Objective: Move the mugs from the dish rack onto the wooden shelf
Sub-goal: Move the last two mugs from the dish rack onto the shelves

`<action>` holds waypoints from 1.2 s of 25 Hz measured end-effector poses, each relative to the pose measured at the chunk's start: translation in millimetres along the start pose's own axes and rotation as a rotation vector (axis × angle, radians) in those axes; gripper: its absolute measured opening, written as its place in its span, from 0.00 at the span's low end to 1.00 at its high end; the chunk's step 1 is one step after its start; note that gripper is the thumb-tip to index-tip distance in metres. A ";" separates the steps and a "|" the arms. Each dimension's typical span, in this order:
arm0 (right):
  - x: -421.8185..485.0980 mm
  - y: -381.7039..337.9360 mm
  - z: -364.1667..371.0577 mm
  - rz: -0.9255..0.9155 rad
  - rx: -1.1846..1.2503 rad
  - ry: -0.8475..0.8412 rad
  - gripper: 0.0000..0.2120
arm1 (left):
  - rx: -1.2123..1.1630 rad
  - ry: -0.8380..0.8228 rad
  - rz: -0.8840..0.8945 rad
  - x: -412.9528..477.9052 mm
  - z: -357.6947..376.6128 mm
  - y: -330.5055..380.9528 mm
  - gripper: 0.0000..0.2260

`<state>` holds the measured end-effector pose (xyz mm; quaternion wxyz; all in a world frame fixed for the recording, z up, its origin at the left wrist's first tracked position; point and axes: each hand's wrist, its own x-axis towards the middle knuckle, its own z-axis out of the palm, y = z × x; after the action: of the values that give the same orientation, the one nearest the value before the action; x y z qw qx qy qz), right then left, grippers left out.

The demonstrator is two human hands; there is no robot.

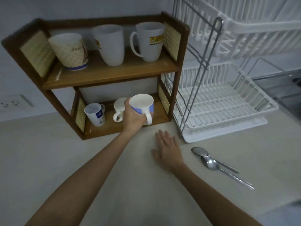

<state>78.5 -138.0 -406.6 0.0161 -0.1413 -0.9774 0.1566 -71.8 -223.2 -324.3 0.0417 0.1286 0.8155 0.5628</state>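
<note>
Right hand [168, 151] flat on worktop [114, 185], fingers spread; left hand [132, 117] fingers wrapped round upright blue mug [143, 108], handle toward camera, at shelf [114, 126] bottom tier.

On the upper shelf, toward the upper right of the frame, a yellow label [156, 40] is being shown on a white mug [149, 41], reading partly "JU", the rest being blurred. Cursive lettering on the patterned mug [70, 51] at upper left is too blurred to be read.
</note>
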 end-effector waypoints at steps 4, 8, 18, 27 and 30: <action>-9.6 14.2 20.2 0.018 -0.067 -0.099 0.35 | 0.050 -0.014 0.000 21.1 34.2 -9.1 0.41; -10.6 17.4 25.1 0.025 -0.057 -0.078 0.35 | 0.084 0.011 -0.046 43.9 59.6 -16.3 0.40; -7.8 17.5 26.1 0.048 -0.030 -0.055 0.36 | 0.099 0.023 -0.028 74.3 85.9 -35.0 0.46; -7.2 19.2 30.6 0.056 -0.030 -0.020 0.37 | 0.196 -0.072 -0.071 73.6 73.7 -37.8 0.40; -6.8 19.7 32.5 0.053 -0.034 -0.004 0.37 | 0.247 -0.118 -0.035 57.0 56.8 -32.3 0.31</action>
<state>87.9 -131.7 -443.6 0.0073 -0.1672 -0.9758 0.1405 -119.9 -167.8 -370.5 0.0833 0.1513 0.8768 0.4488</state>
